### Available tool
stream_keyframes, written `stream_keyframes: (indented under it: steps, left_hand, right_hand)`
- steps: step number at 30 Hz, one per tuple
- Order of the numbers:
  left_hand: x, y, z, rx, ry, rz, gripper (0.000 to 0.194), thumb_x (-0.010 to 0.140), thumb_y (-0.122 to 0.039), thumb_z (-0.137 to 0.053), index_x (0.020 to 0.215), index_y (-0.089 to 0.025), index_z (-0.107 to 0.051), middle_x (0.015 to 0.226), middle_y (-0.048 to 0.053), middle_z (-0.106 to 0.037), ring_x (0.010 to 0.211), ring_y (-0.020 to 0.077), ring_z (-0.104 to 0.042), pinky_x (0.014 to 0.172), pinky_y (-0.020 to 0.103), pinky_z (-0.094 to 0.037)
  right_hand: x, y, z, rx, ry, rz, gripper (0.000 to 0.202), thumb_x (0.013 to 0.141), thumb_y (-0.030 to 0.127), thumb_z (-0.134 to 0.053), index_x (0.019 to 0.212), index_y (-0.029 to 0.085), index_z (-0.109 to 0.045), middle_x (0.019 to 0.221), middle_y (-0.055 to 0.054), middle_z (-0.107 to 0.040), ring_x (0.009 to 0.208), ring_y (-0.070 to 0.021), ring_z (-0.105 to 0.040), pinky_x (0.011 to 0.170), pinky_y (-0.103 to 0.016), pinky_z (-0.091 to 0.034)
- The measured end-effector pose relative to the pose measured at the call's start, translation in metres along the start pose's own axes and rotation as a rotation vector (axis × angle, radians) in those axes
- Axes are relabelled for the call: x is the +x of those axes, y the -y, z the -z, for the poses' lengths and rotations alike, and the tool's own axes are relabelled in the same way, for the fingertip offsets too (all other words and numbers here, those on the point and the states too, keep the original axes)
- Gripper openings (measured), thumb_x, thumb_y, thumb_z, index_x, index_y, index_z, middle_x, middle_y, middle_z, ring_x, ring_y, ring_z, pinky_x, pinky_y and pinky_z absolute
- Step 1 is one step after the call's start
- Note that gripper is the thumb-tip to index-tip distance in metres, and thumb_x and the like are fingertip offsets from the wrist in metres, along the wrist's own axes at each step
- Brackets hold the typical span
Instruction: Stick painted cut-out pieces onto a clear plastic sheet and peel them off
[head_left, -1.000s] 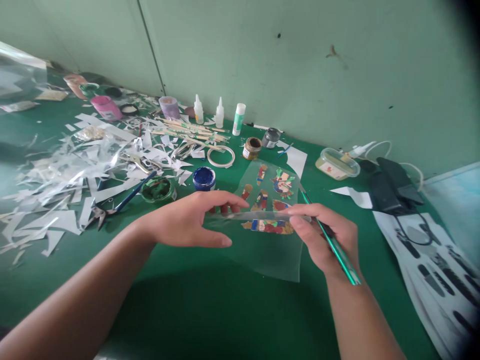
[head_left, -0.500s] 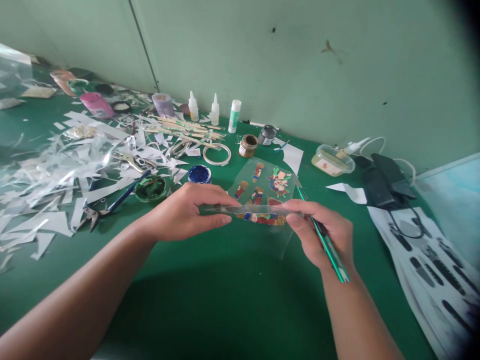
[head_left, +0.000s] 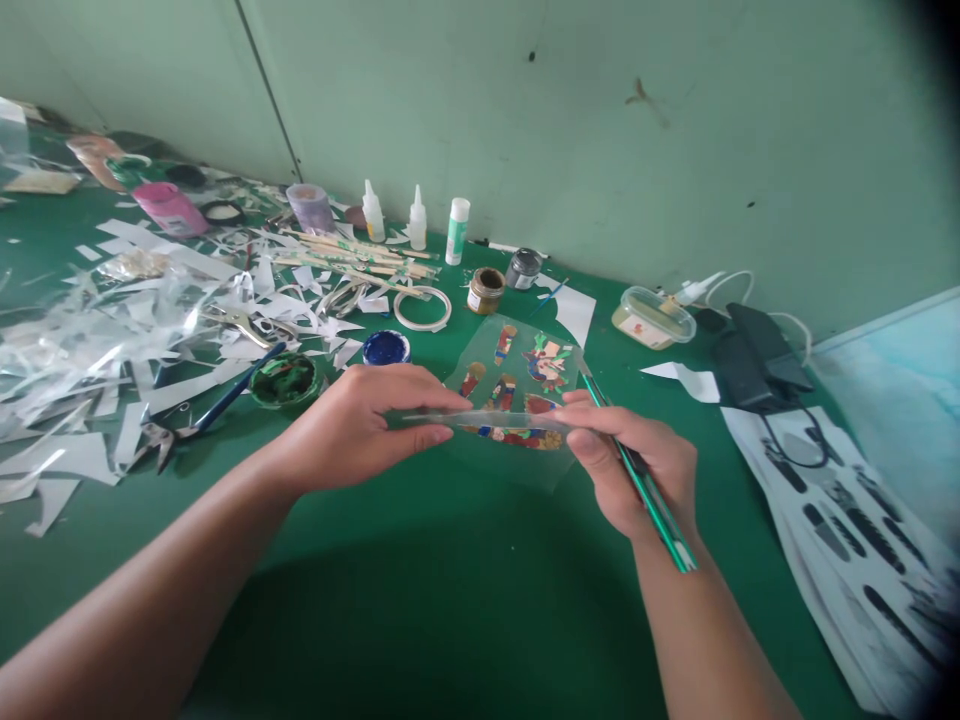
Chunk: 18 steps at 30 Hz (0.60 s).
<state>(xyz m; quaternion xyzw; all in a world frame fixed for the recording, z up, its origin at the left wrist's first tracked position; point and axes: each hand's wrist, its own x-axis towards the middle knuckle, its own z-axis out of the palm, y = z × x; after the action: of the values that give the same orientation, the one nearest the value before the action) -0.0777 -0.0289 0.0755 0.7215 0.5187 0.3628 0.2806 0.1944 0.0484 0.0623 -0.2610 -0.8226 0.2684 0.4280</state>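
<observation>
My left hand (head_left: 360,425) pinches the left end of a thin, clear plastic sheet (head_left: 499,421), seen almost edge-on, between thumb and fingers. The other end is pinched by my right hand (head_left: 645,460), which also holds a slim green craft knife (head_left: 651,500) slanting across the fingers, its narrow tip up and away from me. Behind the held plastic lies a transparent sheet (head_left: 480,350) bearing several small painted pieces in red, blue and gold. The held plastic partly covers the lower pieces.
Paper scraps (head_left: 82,340) and wooden sticks (head_left: 360,252) litter the left. Open paint jars stand nearby: green (head_left: 283,380), blue (head_left: 386,348), brown (head_left: 486,290). Pliers (head_left: 169,435) lie at left. A glue stick (head_left: 457,232) stands near the wall; a plastic tub (head_left: 652,320) and printed papers (head_left: 832,500) lie right.
The view has shifted slightly, so the table things appear a little further left. Both hands keep their grip on the plastic, which looks slightly flatter and more edge-on.
</observation>
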Motion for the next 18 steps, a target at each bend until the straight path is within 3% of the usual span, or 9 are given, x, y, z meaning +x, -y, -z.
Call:
stream_keyframes:
  steps: [6,13,18]
  left_hand:
    - [0.0009,-0.0012,-0.0024,-0.045,-0.029,-0.014,0.023,0.089,-0.028,-0.066,0.109,-0.027,-0.077,0.099,0.005,-0.073,0.085,0.0175,-0.067,0.076,0.026,-0.052]
    - [0.0022,-0.0012,-0.0014,-0.073,0.026,-0.043,0.023,0.091,-0.028,-0.062,0.109,-0.024,-0.077,0.094,0.006,-0.073,0.086,0.018,-0.067,0.076,0.027,-0.053]
    - [0.0002,0.0015,0.0007,-0.083,0.07,-0.027,0.028,0.092,-0.03,-0.063,0.116,-0.022,-0.074,0.102,0.008,-0.072,0.089,0.0176,-0.066,0.078,0.026,-0.052]
  right_hand:
    - [-0.0009,-0.0031,0.0015,-0.033,-0.012,0.026,0.015,0.09,0.027,-0.067,0.103,0.031,-0.074,0.095,-0.001,-0.079,0.1,-0.0253,-0.073,0.086,-0.042,-0.061]
    - [0.0021,0.0025,0.0006,-0.113,-0.018,0.058,0.017,0.091,0.024,-0.065,0.105,0.031,-0.072,0.086,0.002,-0.079,0.09,-0.0232,-0.076,0.085,-0.04,-0.061]
    - [-0.0007,0.0015,-0.0016,-0.11,-0.056,0.037,0.02,0.09,0.026,-0.067,0.11,0.029,-0.072,0.096,0.0,-0.08,0.088,-0.0229,-0.076,0.092,-0.043,-0.058]
